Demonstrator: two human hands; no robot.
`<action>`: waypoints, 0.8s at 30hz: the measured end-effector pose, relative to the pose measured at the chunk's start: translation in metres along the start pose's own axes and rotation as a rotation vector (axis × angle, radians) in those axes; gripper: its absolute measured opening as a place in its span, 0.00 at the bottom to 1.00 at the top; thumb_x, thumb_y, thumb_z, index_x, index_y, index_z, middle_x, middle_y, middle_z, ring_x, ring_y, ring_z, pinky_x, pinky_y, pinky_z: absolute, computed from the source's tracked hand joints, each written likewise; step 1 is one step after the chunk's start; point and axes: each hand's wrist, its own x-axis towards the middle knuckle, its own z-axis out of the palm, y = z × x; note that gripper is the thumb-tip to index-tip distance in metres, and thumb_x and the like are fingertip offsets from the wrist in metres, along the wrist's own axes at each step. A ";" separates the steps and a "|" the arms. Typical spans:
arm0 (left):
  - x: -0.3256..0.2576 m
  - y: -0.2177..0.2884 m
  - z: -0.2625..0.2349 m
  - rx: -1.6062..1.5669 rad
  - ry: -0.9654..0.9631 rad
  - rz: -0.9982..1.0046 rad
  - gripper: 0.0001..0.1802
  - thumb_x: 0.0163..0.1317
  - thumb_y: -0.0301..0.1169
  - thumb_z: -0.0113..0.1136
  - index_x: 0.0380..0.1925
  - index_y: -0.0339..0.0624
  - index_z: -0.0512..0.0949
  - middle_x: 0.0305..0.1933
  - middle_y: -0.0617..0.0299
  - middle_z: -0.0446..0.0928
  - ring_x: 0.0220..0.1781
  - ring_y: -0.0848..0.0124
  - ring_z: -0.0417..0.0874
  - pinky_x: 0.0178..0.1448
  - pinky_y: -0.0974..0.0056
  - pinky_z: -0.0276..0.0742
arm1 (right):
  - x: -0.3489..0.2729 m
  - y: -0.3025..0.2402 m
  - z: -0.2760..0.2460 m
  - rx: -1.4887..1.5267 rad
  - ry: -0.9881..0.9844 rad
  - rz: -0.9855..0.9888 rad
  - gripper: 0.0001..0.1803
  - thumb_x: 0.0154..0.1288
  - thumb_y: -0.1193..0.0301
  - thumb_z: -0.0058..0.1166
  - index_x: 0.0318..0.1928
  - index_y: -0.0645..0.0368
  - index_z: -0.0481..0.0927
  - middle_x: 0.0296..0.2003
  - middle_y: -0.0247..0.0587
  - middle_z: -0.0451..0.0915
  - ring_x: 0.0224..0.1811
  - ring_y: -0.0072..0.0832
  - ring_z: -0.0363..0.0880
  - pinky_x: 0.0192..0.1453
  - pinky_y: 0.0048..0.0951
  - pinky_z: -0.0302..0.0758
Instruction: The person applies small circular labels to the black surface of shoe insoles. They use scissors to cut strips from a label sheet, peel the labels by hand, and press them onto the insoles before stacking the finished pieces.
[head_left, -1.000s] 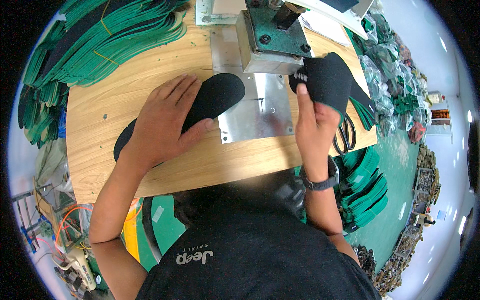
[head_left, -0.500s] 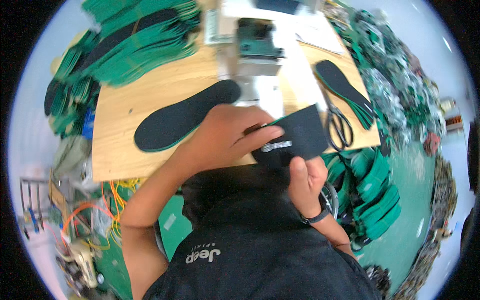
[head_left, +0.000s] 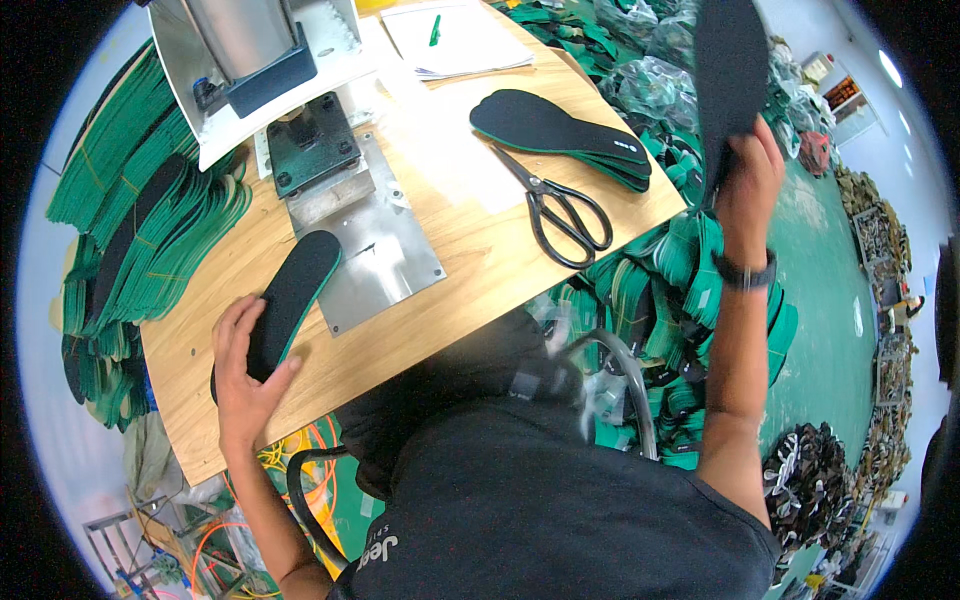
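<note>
My left hand (head_left: 245,372) is at the table's left, fingers along one edge and thumb at the other edge of a black insole (head_left: 292,305) with a green underside. That insole lies on the wood, its far end over a steel plate (head_left: 385,250). Raised out past the right end of the table, my right hand (head_left: 750,190) grips another dark insole (head_left: 730,75), which stands upright above it. Black-handled scissors (head_left: 562,215) lie near the table's right edge. Beside them rests a small pile of black and green insoles (head_left: 560,130).
A press (head_left: 310,140) with a white housing stands at the back left of the wooden table (head_left: 480,275). Bundled green insoles (head_left: 140,230) are heaped on the left, others (head_left: 650,290) below the right edge. A notepad (head_left: 455,50) with a green pen (head_left: 435,30) lies behind.
My hands were together over one insole in front of me. The right has carried an insole out to the far right; the left has moved onto the insole on the table. The view has turned.
</note>
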 end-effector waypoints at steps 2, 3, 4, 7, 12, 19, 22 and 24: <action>-0.005 -0.011 0.000 0.136 0.000 -0.026 0.35 0.43 0.34 0.68 0.55 0.36 0.71 0.60 0.48 0.68 0.63 0.53 0.67 0.67 0.55 0.61 | 0.028 0.011 0.032 -0.064 -0.122 0.056 0.21 0.56 0.76 0.43 0.50 0.70 0.77 0.42 0.33 0.78 0.41 0.20 0.72 0.48 0.19 0.67; -0.001 -0.015 0.004 0.187 -0.015 -0.018 0.36 0.43 0.36 0.68 0.56 0.36 0.71 0.59 0.48 0.68 0.63 0.52 0.67 0.67 0.55 0.61 | 0.044 0.039 0.033 -0.163 -0.130 -0.051 0.21 0.56 0.76 0.43 0.50 0.70 0.76 0.41 0.32 0.77 0.40 0.20 0.71 0.48 0.19 0.67; -0.002 -0.020 0.007 0.248 -0.028 -0.023 0.38 0.43 0.38 0.68 0.57 0.36 0.70 0.59 0.47 0.69 0.62 0.52 0.67 0.67 0.54 0.61 | 0.054 0.060 0.044 -0.292 -0.212 -0.069 0.22 0.56 0.75 0.43 0.51 0.70 0.76 0.40 0.32 0.77 0.41 0.20 0.71 0.48 0.19 0.67; 0.001 -0.035 0.009 0.264 -0.022 -0.042 0.38 0.45 0.41 0.67 0.57 0.36 0.70 0.57 0.47 0.69 0.60 0.50 0.68 0.65 0.53 0.61 | 0.075 0.105 0.068 -0.472 -0.723 -0.012 0.20 0.56 0.72 0.44 0.48 0.69 0.75 0.36 0.34 0.78 0.40 0.24 0.73 0.47 0.22 0.68; 0.014 -0.041 0.004 0.265 -0.080 -0.005 0.38 0.47 0.43 0.67 0.58 0.36 0.70 0.53 0.48 0.70 0.57 0.51 0.68 0.62 0.54 0.63 | 0.012 0.059 0.105 -0.623 -0.600 -0.391 0.23 0.61 0.66 0.58 0.54 0.63 0.72 0.50 0.49 0.74 0.54 0.42 0.71 0.53 0.39 0.70; 0.048 -0.058 0.011 0.148 -0.171 0.125 0.40 0.46 0.45 0.68 0.58 0.37 0.70 0.52 0.49 0.69 0.56 0.52 0.68 0.62 0.55 0.63 | -0.077 -0.002 0.163 -0.437 -0.914 -0.470 0.17 0.55 0.71 0.59 0.45 0.63 0.75 0.39 0.47 0.75 0.45 0.43 0.71 0.51 0.37 0.71; 0.068 -0.060 0.018 0.094 -0.223 0.170 0.40 0.46 0.45 0.69 0.58 0.38 0.70 0.55 0.48 0.69 0.59 0.52 0.67 0.64 0.54 0.62 | -0.086 0.006 0.194 -0.388 -0.888 -0.524 0.15 0.55 0.71 0.59 0.43 0.65 0.76 0.38 0.48 0.75 0.45 0.43 0.70 0.52 0.37 0.70; 0.078 -0.058 0.023 0.067 -0.225 0.218 0.40 0.46 0.45 0.69 0.58 0.38 0.70 0.57 0.48 0.68 0.61 0.51 0.66 0.66 0.54 0.61 | -0.087 0.020 0.211 -0.481 -0.852 -0.560 0.13 0.56 0.72 0.58 0.41 0.64 0.77 0.38 0.48 0.74 0.44 0.43 0.70 0.50 0.37 0.70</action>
